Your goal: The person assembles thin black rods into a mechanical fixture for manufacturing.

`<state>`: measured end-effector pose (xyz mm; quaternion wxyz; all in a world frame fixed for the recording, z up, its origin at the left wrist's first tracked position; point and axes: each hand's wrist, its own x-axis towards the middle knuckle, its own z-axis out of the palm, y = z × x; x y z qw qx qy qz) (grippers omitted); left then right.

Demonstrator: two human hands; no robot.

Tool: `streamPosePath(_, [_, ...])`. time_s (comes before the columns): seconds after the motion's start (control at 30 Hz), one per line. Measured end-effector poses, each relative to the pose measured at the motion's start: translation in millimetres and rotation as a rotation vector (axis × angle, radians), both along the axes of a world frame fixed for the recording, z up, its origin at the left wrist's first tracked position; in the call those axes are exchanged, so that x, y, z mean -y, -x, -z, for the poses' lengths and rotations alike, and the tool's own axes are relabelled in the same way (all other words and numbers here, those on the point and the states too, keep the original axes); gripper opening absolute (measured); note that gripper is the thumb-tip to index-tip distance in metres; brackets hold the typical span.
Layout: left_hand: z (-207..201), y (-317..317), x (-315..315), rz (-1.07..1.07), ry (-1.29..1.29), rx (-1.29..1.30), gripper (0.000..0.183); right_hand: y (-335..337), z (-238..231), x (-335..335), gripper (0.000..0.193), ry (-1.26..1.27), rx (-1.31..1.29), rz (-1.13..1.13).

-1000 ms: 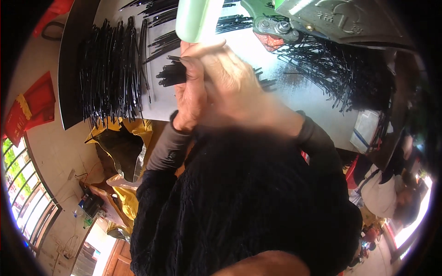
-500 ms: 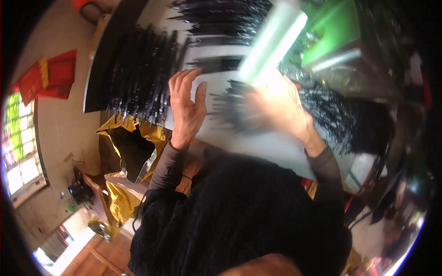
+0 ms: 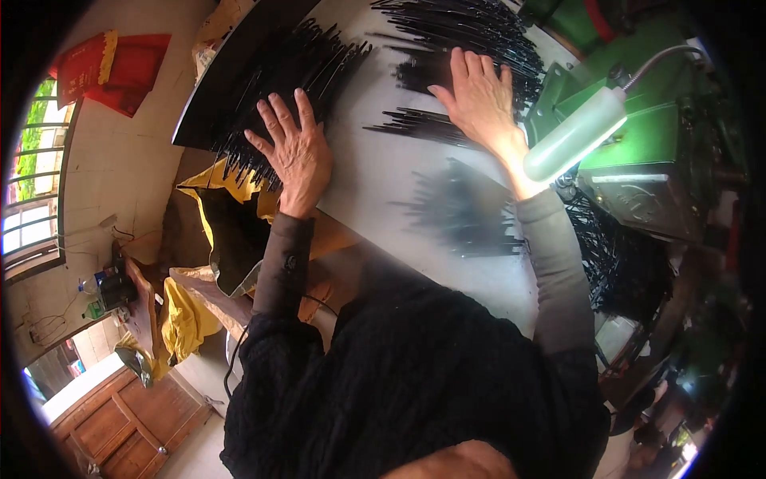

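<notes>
My left hand (image 3: 294,156) lies open with fingers spread at the near right edge of a heap of thin black strips (image 3: 271,68) on the left of the white table (image 3: 367,172). Fingers outstretched, my right hand (image 3: 483,100) rests on or just over a smaller bunch of black strips (image 3: 419,72); whether it touches them I cannot tell. Beyond it lies a larger heap of black strips (image 3: 463,28). Another bunch (image 3: 419,124) sits beside the right wrist. Closer to me, a further bunch (image 3: 463,215) looks blurred.
A lit tube lamp (image 3: 578,136) on a bendable neck hangs over my right wrist. Behind it stands a green machine (image 3: 638,152), with tangled black strips (image 3: 590,239) below. An open yellow-edged sack (image 3: 227,231) is under the table's left edge. A dark raised board (image 3: 215,88) borders the left heap.
My right hand has moved away from me, from the near bunch to the farther one. My left hand has shifted left onto the left heap and spread its fingers. The view has turned somewhat.
</notes>
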<state>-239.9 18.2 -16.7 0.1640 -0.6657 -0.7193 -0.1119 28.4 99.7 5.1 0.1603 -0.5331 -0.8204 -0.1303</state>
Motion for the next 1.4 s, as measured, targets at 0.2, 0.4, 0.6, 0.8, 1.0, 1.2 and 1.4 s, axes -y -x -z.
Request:
streamPosePath(0.2, [4, 1, -4, 0.036, -0.004, -0.014, 0.068, -3, 6, 37, 0.046, -0.021, -0.097, -0.135])
streamPosePath(0.4, [-17, -19, 12, 0.152, 0.002, 0.044, 0.063, -8, 5, 50, 0.048, 0.076, -0.23, -0.164])
streamPosePath(0.6, [-9, -67, 30, 0.569, -0.003, 0.663, 0.048, -60, -17, 134, 0.035, -0.125, -0.63, -0.192])
streamPosePath(0.8, [3, -102, 22, 0.609, 0.059, 0.783, 0.054, -114, 0, 227, 0.028, -0.169, -0.696, 0.224])
streamPosePath(1.0, [-4, -106, 29, 0.536, 0.077, 0.505, 0.063, -122, 2, 245, 0.029, 0.062, -0.702, 0.454])
streamPosePath(1.2, [4, -63, 31, 0.381, 0.053, 0.263, 0.064, -123, -5, 235, 0.028, 0.066, -0.629, 0.401])
streamPosePath(1.4, [5, -38, 30, 0.24, 0.054, 0.171, 0.057, -122, -7, 228, 0.027, 0.123, -0.606, 0.325])
